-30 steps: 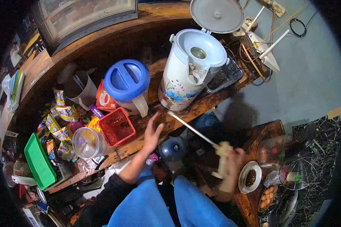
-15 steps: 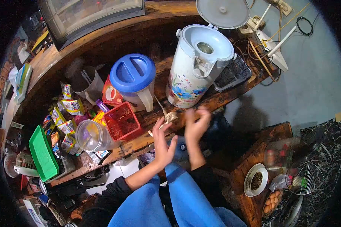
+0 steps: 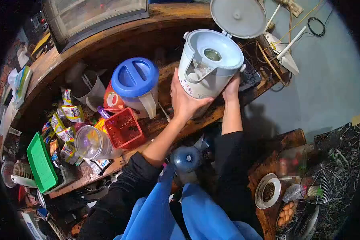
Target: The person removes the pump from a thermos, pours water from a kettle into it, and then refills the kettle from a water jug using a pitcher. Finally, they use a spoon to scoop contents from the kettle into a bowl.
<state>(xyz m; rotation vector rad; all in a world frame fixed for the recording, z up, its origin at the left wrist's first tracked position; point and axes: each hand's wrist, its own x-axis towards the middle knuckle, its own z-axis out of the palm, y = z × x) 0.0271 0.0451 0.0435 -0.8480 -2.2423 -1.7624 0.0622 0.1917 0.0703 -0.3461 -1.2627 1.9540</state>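
Note:
Between my two hands is a white flower-patterned thermos flask (image 3: 192, 58), its grey lid (image 3: 238, 16) swung open at the back. My left hand (image 3: 185, 98) grips the lower left side of the body, thumb stretched across the front. On the opposite side my right hand (image 3: 231, 89) is wrapped round it, its fingers partly hidden behind. I see down into the flask's round opening (image 3: 212, 55). Whether its base is off the wooden shelf cannot be made out. A clear jug with a blue lid (image 3: 135, 77) stands left of my left hand.
A red plastic basket (image 3: 125, 128), a clear tub (image 3: 93, 142), several snack packets (image 3: 73, 113) and a green tray (image 3: 42, 162) line the wooden shelf (image 3: 188, 132) at left. Below is a blue water bottle (image 3: 186, 159). At right are a white bowl (image 3: 264, 200) and eggs (image 3: 286, 214).
Both hands have moved up from the front of the shelf to the flask and taken hold of its sides. The flask now appears more foreshortened, with its opening facing me.

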